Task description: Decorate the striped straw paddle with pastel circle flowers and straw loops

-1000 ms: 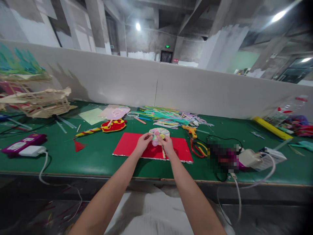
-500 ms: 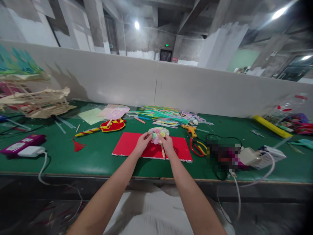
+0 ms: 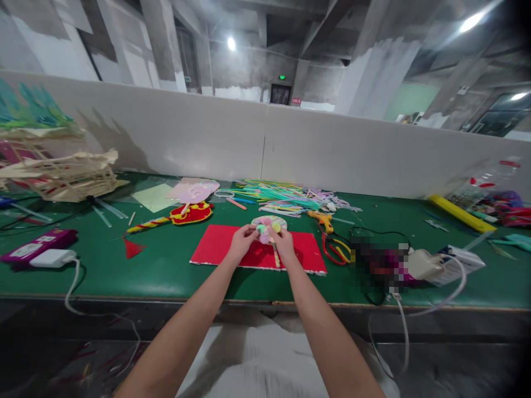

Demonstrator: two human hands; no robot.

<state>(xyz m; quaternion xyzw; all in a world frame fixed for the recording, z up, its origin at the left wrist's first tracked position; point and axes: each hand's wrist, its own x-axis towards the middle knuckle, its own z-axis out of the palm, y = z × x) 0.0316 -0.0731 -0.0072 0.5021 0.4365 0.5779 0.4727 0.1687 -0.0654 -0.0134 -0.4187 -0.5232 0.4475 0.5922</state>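
Note:
My left hand and my right hand are close together, each with its fingers pinched on a small flower-like cluster of pastel discs in pink, green, yellow and lilac. Just behind the cluster is a pale striped round piece, with a light twisted stick running down below it. Whether the cluster is joined to the round piece cannot be told, since my fingers cover part of both. Underneath lies a flat red board with rough white edges.
Pastel craft stems lie piled at the back. On the left are a red-and-yellow fan, paper sheets and a wooden stick model. Rightward sit a yellow glue gun, red-and-yellow-handled pliers and corded power strips.
Both hands stay pinched on the pastel cluster in nearly the same place. Only a slight shift of the fingers shows.

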